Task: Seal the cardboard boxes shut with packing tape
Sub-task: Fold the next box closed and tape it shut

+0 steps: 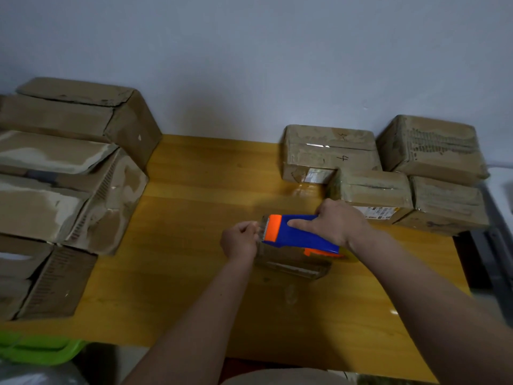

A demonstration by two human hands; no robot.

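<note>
1. Your right hand [337, 222] is grasping the blue-and-orange plastic tape dispenser [298, 234] above the small brown cardboard box [291, 263].
2. Your left hand [241, 240] is pinching the tape end beside the dispenser.
3. The box is sitting on the yellow wooden bench [194, 245].

A yellow wooden table [194, 273] carries stacked boxes [69, 173] left, taped boxes [388, 173] right.

L: box stack [69, 173] | R: taped boxes [388, 173] | ctr table [208, 176] open

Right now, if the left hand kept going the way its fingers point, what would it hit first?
The left hand points right, so it would likely meet the tape dispenser's serrated orange end first. It is already about touching there; depth is unclear.
</note>
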